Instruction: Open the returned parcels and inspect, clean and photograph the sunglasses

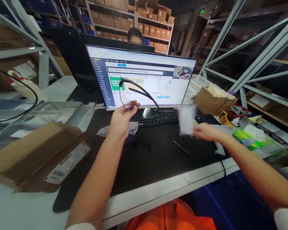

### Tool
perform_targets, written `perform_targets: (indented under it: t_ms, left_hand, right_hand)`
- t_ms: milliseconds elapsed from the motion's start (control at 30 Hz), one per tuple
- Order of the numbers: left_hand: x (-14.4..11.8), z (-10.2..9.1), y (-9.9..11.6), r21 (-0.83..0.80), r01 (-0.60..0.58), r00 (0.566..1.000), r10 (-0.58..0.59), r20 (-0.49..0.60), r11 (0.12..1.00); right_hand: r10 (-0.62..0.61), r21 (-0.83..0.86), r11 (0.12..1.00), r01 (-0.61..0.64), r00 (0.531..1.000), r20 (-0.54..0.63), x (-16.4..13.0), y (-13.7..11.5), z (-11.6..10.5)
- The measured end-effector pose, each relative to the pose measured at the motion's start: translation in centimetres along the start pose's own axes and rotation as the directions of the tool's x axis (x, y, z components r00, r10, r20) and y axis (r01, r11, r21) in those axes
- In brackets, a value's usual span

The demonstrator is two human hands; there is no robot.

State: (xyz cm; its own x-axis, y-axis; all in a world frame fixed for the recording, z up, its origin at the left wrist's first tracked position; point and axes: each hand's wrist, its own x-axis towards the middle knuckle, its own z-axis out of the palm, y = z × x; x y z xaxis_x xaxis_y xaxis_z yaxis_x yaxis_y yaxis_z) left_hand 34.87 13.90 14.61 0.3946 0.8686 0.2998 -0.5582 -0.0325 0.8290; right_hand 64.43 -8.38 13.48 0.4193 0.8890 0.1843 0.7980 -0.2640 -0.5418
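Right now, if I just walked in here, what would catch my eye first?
Probably the left hand, raised in front of the lit monitor and pinching a pair of thin black glasses with the arms folded out. To the right, the right hand holds a blurred white slip over the black desk mat. An open cardboard box lies at the near left.

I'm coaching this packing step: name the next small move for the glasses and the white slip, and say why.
Probably bring the two hands together. The left hand holds the black glasses up before the monitor, arms unfolded, while the right hand holds a blurred white slip apart from them over the black mat.
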Motion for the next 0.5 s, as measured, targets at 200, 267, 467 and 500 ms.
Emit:
perform_targets:
  t_ms: [200, 267, 467, 500]
  left_hand:
    - [-2.4, 1.9, -0.1, 0.007, 0.026, 0.991, -0.027, 0.132, 1.0]
    - [-3.5, 2.7, -0.2, 0.02, 0.05, 0.981, -0.053, 0.189, 0.999]
    - [-5.1, 3.3, -0.2, 0.091, 0.06, 0.962, -0.082, 0.259, 0.994]
    - [-5.1, 3.1, -0.1, 0.107, 0.05, 0.964, -0.076, 0.253, 0.993]
  right_hand:
    - [0.044, -0.09, 0.995, -0.039, 0.998, 0.048, 0.6, -5.0, 0.5]
    - [0.073, -0.014, 0.997, -0.072, 0.989, 0.129, 1.1, -7.7, 1.2]
    - [0.059, 0.343, 0.911, -0.23, 0.895, 0.443, 1.7, -12.4, 2.4]
    - [0.036, 0.399, 0.884, -0.243, 0.887, 0.461, 1.7, -12.4, 2.4]
